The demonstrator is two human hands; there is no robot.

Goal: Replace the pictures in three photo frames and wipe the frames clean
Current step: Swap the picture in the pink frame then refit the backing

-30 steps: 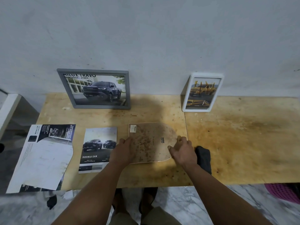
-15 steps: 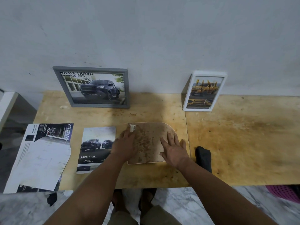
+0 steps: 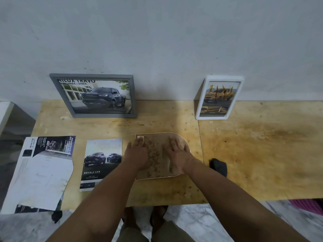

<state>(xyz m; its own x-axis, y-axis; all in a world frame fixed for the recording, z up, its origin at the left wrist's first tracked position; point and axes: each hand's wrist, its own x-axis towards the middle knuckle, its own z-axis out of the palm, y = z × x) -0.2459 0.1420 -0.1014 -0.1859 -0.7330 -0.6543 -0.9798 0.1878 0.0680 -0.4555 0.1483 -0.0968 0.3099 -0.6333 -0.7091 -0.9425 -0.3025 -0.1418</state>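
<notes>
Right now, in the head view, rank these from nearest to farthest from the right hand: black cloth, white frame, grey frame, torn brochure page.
From the right hand:
1. Black cloth, just to its right.
2. White frame, behind, against the wall.
3. Grey frame, back left.
4. Torn brochure page, far left edge.

Both bare forearms reach forward from the near edge of the bench, converging toward its middle. Left hand palm down, fingers straight and together, pointing toward the far edge. Right hand palm down, fingers spread a little, angled slightly left. Hands near each other, not touching. Wrists low, roughly level.
</notes>
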